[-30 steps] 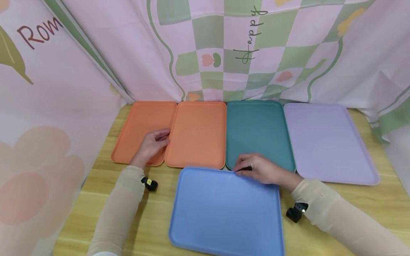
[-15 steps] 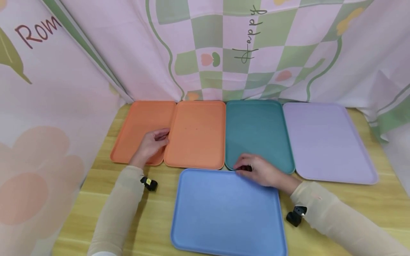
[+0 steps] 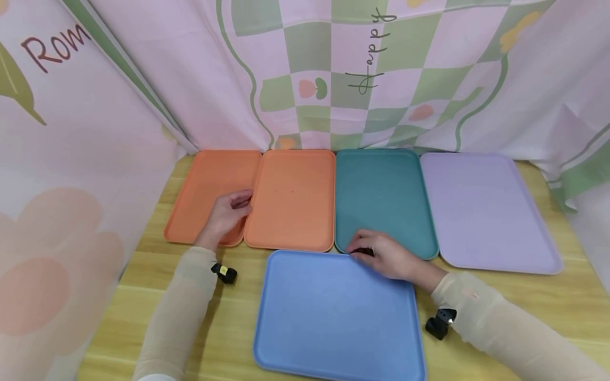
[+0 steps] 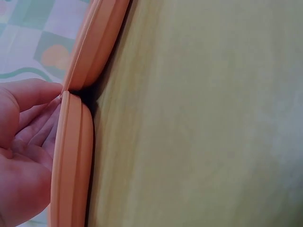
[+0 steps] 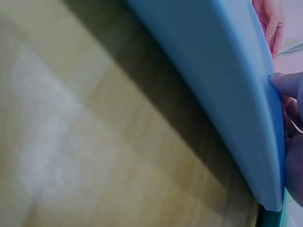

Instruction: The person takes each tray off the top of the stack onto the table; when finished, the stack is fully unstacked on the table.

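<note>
In the head view my left hand point(image 3: 225, 216) lies over the left orange tray point(image 3: 214, 172), its fingers loosely bent. Its fingertips touch the raised rims where this tray meets the second orange tray point(image 3: 293, 206). The left wrist view shows that hand point(image 4: 28, 127) behind the tray's outer wall point(image 4: 73, 156). My right hand point(image 3: 383, 253) pinches the far rim of a blue tray point(image 3: 338, 317), close to the near edge of the green tray point(image 3: 381, 196). In the right wrist view the thumb point(image 5: 286, 84) presses on the blue rim; the other fingers are partly hidden.
A lilac tray point(image 3: 491, 211) lies right of the green one, completing a side-by-side row at the back of the wooden table point(image 3: 224, 317). Behind the row hangs a patterned cloth point(image 3: 310, 63). A small black camera sits at each wrist.
The blue tray has shifted slightly toward the near right with my right hand on its rim, mostly in the first half second. My left hand has barely moved.
</note>
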A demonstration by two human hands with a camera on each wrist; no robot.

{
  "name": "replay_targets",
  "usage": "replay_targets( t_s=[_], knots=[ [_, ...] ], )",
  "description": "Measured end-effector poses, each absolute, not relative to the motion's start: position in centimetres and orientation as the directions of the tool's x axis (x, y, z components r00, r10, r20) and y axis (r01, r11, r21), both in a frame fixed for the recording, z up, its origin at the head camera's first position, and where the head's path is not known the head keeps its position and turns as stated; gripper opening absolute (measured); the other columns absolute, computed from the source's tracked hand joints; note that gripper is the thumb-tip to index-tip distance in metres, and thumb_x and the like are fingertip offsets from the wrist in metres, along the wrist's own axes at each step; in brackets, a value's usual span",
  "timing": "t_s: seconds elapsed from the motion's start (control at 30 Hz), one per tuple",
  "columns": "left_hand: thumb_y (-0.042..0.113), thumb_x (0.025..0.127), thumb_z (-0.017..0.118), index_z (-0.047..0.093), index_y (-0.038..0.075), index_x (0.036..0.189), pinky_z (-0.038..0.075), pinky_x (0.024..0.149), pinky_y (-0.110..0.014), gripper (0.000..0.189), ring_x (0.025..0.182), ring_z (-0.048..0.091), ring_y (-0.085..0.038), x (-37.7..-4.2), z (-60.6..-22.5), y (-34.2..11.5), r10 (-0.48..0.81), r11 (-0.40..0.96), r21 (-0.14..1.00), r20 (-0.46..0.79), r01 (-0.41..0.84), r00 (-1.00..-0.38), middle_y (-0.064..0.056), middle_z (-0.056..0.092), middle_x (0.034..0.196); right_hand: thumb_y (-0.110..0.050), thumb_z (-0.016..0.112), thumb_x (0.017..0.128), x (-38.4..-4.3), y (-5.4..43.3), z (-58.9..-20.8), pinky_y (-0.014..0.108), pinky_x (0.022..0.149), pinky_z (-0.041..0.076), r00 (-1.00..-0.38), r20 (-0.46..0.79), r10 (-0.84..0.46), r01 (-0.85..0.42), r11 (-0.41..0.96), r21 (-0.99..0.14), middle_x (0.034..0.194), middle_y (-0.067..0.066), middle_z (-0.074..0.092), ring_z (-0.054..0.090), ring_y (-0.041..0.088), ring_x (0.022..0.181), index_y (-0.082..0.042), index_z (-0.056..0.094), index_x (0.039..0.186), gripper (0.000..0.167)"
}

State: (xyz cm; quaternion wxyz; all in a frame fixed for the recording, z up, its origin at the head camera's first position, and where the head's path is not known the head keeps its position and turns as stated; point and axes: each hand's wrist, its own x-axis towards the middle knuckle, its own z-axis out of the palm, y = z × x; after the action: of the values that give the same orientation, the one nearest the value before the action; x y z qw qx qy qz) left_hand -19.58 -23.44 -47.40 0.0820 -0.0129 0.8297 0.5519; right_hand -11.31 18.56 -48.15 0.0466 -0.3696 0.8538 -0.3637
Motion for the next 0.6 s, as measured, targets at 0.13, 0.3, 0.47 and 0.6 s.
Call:
replay_targets(
  t_s=[0.13,0.3,0.47,0.6],
  knots=[
    [-0.002,0.103,0.066,0.060,-0.003,0.151,0.055,0.107,-0.023,0.048,0.146,0.057,-0.039,-19.6,-47.5,-23.5,0.068,0.390,0.914,-0.151,-0.113,-0.986,-0.025,0.059,0.156,0.002,0.075,0.097,-11.3,18.5,-48.1,0.034,0.085,0.062,-0.725,0.189,-0.663,-0.597,0.466,-0.653,0.108,-0.003,0.074,0.072,0.017,0.099,-0.013,0.083,0.111,0.021],
    [-0.001,0.103,0.067,0.062,-0.002,0.149,0.054,0.115,-0.040,0.047,0.144,0.058,-0.037,-19.6,-47.6,-23.5,0.059,0.401,0.910,-0.142,-0.107,-0.988,-0.023,0.062,0.153,0.001,0.076,0.097,-11.3,18.5,-48.0,0.034,0.085,0.061,-0.733,0.175,-0.657,-0.585,0.478,-0.655,0.108,-0.003,0.074,0.072,0.016,0.099,-0.013,0.083,0.111,0.021],
    [0.003,0.105,0.065,0.067,-0.005,0.142,0.054,0.113,-0.042,0.038,0.137,0.063,-0.038,-19.4,-47.6,-23.1,0.034,0.433,0.899,-0.078,-0.056,-0.996,-0.026,0.068,0.144,-0.001,0.074,0.100,-11.4,18.8,-47.4,0.030,0.080,0.061,-0.760,0.208,-0.616,-0.570,0.478,-0.668,0.107,-0.001,0.077,0.071,0.013,0.094,-0.010,0.082,0.112,0.017],
    [0.007,0.107,0.062,0.070,-0.004,0.138,0.054,0.104,-0.031,0.034,0.130,0.065,-0.035,-19.0,-47.2,-22.8,-0.012,0.467,0.883,-0.038,-0.039,-0.999,-0.025,0.071,0.140,0.000,0.069,0.103,-11.5,19.2,-46.0,0.037,0.079,0.064,-0.792,0.292,-0.536,-0.575,0.496,-0.651,0.109,0.007,0.081,0.075,0.020,0.095,-0.003,0.081,0.114,0.017]
  ],
)
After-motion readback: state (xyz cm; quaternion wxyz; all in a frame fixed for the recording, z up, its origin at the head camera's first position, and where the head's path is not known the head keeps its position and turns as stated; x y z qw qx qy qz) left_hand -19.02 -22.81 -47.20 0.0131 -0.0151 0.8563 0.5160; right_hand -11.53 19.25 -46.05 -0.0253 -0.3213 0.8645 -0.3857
